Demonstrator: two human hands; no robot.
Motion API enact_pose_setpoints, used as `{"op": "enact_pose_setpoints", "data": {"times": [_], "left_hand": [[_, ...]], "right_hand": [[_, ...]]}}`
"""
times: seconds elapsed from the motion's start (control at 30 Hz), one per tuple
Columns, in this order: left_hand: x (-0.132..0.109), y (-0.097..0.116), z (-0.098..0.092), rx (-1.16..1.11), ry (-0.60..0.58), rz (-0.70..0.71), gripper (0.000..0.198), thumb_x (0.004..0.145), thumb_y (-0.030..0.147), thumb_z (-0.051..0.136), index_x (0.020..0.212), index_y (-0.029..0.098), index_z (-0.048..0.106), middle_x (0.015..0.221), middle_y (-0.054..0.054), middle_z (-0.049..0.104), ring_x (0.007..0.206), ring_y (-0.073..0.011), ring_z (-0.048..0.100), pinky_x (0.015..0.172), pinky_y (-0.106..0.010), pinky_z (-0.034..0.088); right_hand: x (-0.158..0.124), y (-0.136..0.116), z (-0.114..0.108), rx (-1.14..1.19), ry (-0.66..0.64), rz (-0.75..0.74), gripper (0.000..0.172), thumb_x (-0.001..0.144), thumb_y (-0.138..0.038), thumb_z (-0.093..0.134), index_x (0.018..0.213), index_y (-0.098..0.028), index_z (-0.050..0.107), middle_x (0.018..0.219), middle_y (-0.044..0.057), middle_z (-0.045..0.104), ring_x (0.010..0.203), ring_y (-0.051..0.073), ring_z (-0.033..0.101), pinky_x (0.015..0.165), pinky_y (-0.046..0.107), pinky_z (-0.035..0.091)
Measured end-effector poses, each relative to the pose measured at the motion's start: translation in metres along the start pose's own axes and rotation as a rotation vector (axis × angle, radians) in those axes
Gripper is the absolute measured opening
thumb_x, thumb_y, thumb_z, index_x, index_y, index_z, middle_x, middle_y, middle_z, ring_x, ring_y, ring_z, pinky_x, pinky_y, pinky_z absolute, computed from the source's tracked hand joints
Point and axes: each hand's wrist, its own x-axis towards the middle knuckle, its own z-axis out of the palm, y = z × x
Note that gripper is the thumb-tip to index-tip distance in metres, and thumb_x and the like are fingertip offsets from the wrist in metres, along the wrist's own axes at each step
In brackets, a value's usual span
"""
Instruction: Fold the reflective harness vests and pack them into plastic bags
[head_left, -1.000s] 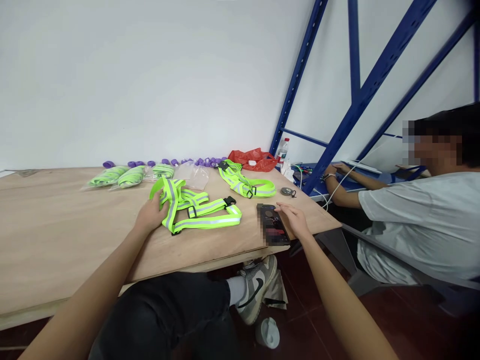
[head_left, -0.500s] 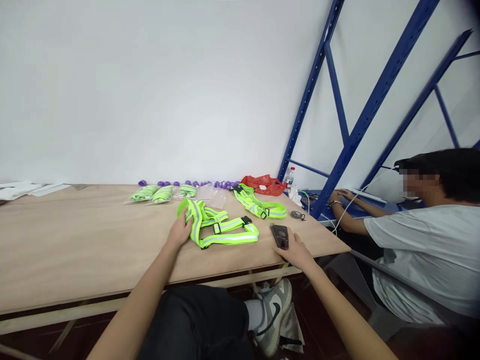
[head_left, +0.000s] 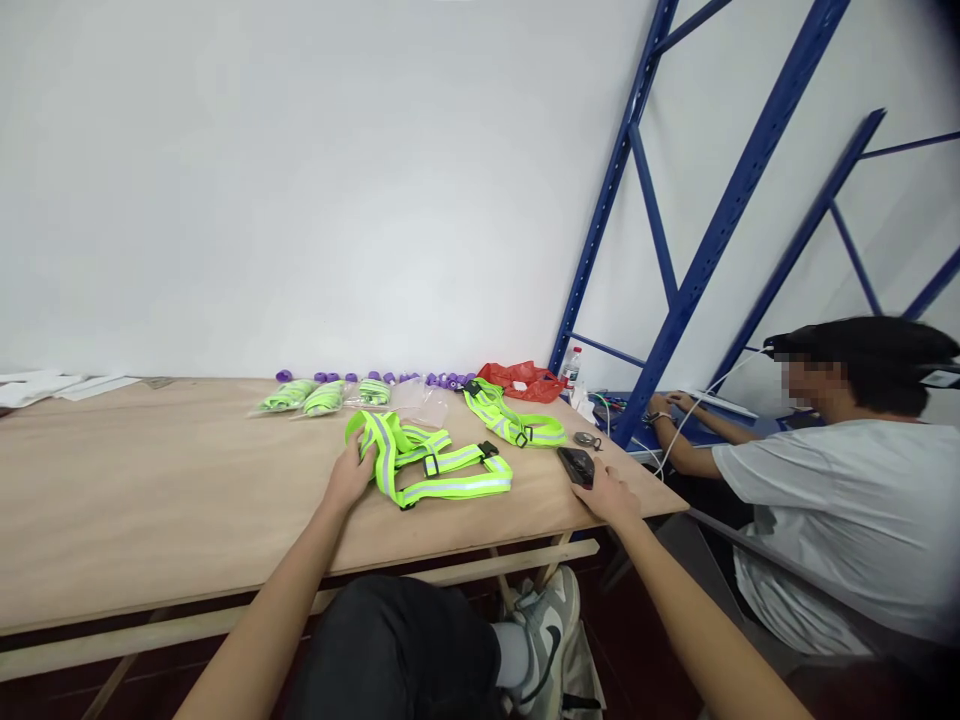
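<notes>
A neon-green reflective vest (head_left: 454, 488), made of elastic straps with grey stripes and black buckles, lies loosely spread on the table in front of me. My left hand (head_left: 351, 474) is closed on the bunched straps at its left end. Off to the right, my right hand (head_left: 609, 492) grips a flat black object (head_left: 576, 465) at the table's surface; it looks like a phone, but I cannot tell its kind for sure. A second green reflective vest (head_left: 517, 418) lies folded lengthwise behind, between the first vest and a red plastic bag (head_left: 521, 380).
Bagged green vests (head_left: 322, 398) and an empty clear bag (head_left: 421, 402) lie behind. Small purple rolls (head_left: 450, 381) line the wall. A grey round object (head_left: 587, 440), a bottle (head_left: 572, 367) and blue rack posts (head_left: 697, 260) stand right. A co-worker (head_left: 840, 500) sits there.
My right hand has shifted a little to the right with the black object, which now lies flatter. My left hand stays on the vest straps. The view has tilted slightly.
</notes>
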Motion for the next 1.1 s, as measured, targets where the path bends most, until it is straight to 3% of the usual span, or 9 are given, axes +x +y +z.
{"op": "enact_pose_setpoints", "data": {"times": [0.17, 0.33, 0.53, 0.67, 1.0, 1.1], "left_hand": [[0.001, 0.000, -0.001, -0.011, 0.006, -0.034, 0.061, 0.097, 0.050, 0.037, 0.148, 0.016, 0.037, 0.130, -0.017, 0.065, 0.118, -0.0344, 0.063, 0.098, -0.045, 0.049], [0.002, -0.001, -0.001, -0.003, 0.004, -0.077, 0.063, 0.096, 0.052, 0.038, 0.148, 0.016, 0.038, 0.133, -0.017, 0.063, 0.124, -0.0345, 0.059, 0.102, -0.046, 0.046], [0.002, -0.003, 0.000, 0.013, 0.015, -0.077, 0.065, 0.095, 0.054, 0.039, 0.148, 0.017, 0.038, 0.136, -0.017, 0.061, 0.127, -0.0351, 0.058, 0.103, -0.048, 0.046], [0.003, -0.003, 0.000, 0.032, 0.023, -0.101, 0.066, 0.094, 0.056, 0.039, 0.148, 0.018, 0.039, 0.138, -0.017, 0.060, 0.127, -0.0359, 0.057, 0.104, -0.049, 0.046], [0.005, -0.005, 0.001, 0.058, 0.034, -0.104, 0.067, 0.092, 0.058, 0.042, 0.146, 0.018, 0.043, 0.131, -0.017, 0.065, 0.122, -0.0368, 0.061, 0.100, -0.050, 0.048], [0.005, -0.006, 0.001, 0.047, 0.031, -0.098, 0.068, 0.092, 0.059, 0.042, 0.147, 0.018, 0.042, 0.132, -0.017, 0.064, 0.123, -0.0366, 0.060, 0.102, -0.050, 0.046]], "right_hand": [[0.028, 0.014, 0.008, 0.129, 0.000, -0.005, 0.088, 0.077, -0.055, 0.066, 0.151, -0.018, 0.037, 0.146, 0.023, 0.047, 0.125, 0.040, 0.057, 0.100, 0.052, 0.045], [0.049, 0.048, 0.017, 0.576, 0.089, -0.075, 0.078, 0.063, -0.057, 0.078, 0.127, -0.016, 0.063, 0.135, 0.021, 0.061, 0.122, 0.038, 0.059, 0.104, 0.052, 0.043], [0.059, 0.072, 0.024, 0.733, 0.135, -0.115, 0.050, 0.073, -0.056, 0.066, 0.099, -0.014, 0.076, 0.112, 0.017, 0.074, 0.112, 0.035, 0.066, 0.100, 0.049, 0.048], [0.063, 0.069, 0.030, 0.785, 0.171, -0.112, 0.045, 0.080, -0.057, 0.056, 0.082, -0.019, 0.080, 0.118, 0.012, 0.073, 0.120, 0.033, 0.062, 0.110, 0.046, 0.041], [0.072, 0.070, 0.044, 0.803, 0.182, -0.100, 0.045, 0.083, -0.060, 0.057, 0.080, -0.022, 0.081, 0.131, 0.009, 0.067, 0.128, 0.031, 0.056, 0.114, 0.042, 0.036], [0.073, 0.069, 0.046, 0.784, 0.166, -0.104, 0.045, 0.084, -0.059, 0.055, 0.089, -0.023, 0.081, 0.135, 0.009, 0.064, 0.131, 0.031, 0.053, 0.116, 0.044, 0.033]]}}
